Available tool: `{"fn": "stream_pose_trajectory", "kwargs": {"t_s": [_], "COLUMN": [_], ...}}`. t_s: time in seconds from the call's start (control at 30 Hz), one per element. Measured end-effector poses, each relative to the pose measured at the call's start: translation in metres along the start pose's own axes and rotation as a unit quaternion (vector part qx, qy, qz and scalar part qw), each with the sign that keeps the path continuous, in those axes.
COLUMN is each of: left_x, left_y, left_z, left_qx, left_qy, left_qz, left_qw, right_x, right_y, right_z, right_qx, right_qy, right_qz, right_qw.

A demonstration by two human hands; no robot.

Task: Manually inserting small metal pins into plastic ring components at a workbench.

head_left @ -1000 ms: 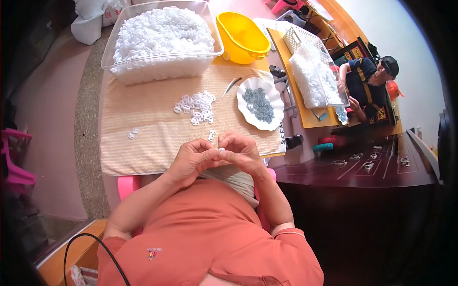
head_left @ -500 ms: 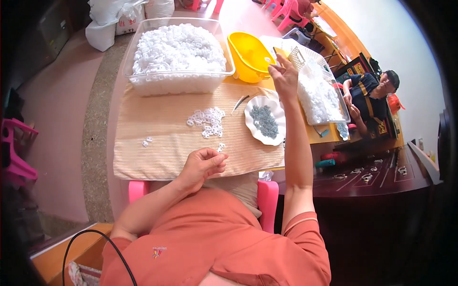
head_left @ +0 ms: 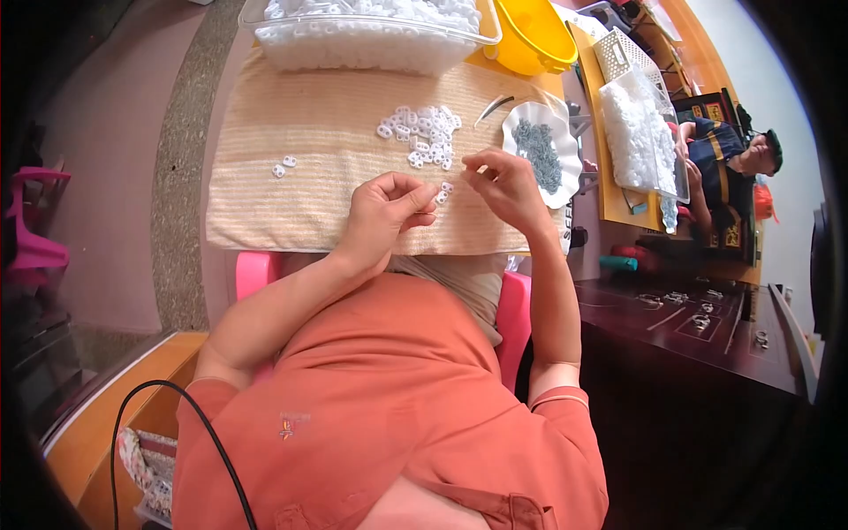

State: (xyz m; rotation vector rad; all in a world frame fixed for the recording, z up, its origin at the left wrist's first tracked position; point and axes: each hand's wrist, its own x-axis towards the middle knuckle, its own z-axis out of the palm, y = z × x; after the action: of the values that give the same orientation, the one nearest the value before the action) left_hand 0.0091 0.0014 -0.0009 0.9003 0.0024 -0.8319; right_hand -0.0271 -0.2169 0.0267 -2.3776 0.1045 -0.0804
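My left hand (head_left: 387, 215) is over the front part of a striped cream towel (head_left: 291, 115), thumb and fingers pressed together; anything between them is too small to make out. My right hand (head_left: 514, 189) is just to its right, fingertips in a pinch whose contents I cannot see. A couple of small white two-holed plastic pieces (head_left: 444, 193) lie between the hands. Behind them is a loose pile of the same pieces (head_left: 422, 132). A white scalloped dish (head_left: 570, 168) holding small grey-green parts (head_left: 536, 155) stands beyond my right hand.
A clear tub (head_left: 371, 55) full of white pieces and a yellow basin (head_left: 530, 40) stand at the back. Tweezers (head_left: 495, 109) lie near the dish. A few white pieces (head_left: 283, 165) sit apart at left. Another person (head_left: 720, 159) sits at right beside a second tub (head_left: 638, 132).
My right hand has come back from beside the yellow basin to the towel, near my left hand. The head view has shifted, so the table sits higher in the picture.
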Motion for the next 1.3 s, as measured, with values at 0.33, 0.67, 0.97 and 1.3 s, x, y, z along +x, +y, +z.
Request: {"fn": "stream_pose_trajectory", "kwargs": {"t_s": [0.33, 0.67, 0.97, 1.3], "left_x": [-0.002, -0.001, -0.006, -0.006], "left_y": [-0.005, -0.006, -0.002, -0.001], "left_z": [-0.001, 0.000, 0.004, 0.002], "left_qx": [-0.008, 0.012, 0.013, -0.027], "left_qy": [0.005, 0.002, -0.025, -0.076], "left_qz": [0.000, -0.004, -0.035, -0.106], "left_qw": [1.000, 1.000, 0.999, 0.991], "right_x": [-0.022, -0.029, -0.040, -0.054], "right_y": [-0.014, -0.013, -0.033, -0.022], "right_z": [0.018, 0.024, 0.030, 0.022], "right_qx": [-0.096, -0.091, 0.095, 0.297], "right_qy": [-0.033, 0.025, 0.050, -0.005], "right_qz": [-0.025, -0.065, -0.136, -0.013], "right_qw": [0.995, 0.993, 0.985, 0.955]}}
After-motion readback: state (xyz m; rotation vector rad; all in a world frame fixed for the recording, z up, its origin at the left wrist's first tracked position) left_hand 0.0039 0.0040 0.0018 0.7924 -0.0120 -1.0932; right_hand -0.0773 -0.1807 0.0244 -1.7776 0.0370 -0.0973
